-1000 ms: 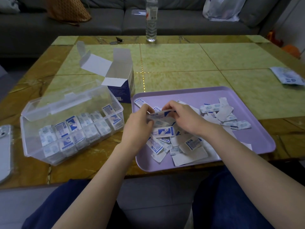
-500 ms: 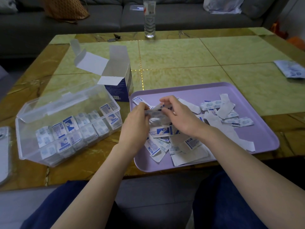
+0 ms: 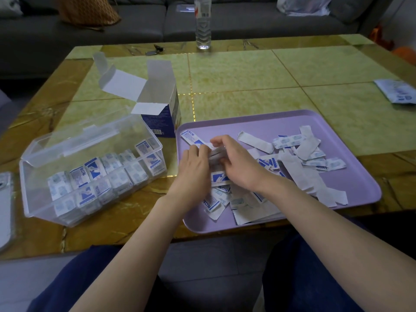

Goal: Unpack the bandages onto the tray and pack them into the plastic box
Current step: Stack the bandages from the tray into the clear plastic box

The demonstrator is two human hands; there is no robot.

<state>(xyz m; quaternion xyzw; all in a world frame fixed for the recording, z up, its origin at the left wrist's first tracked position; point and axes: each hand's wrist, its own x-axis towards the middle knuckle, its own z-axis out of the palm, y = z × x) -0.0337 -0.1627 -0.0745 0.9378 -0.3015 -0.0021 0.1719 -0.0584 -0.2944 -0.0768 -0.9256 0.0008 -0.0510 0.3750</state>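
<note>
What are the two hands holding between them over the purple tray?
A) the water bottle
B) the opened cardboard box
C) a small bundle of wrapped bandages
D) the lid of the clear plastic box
C: the left hand and the right hand meet over the purple tray, their fingers pinching a small bundle of wrapped bandages between them.

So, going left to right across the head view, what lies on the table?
Plastic box, tray, printed packet. Carton left out: it overlaps the box.
</note>
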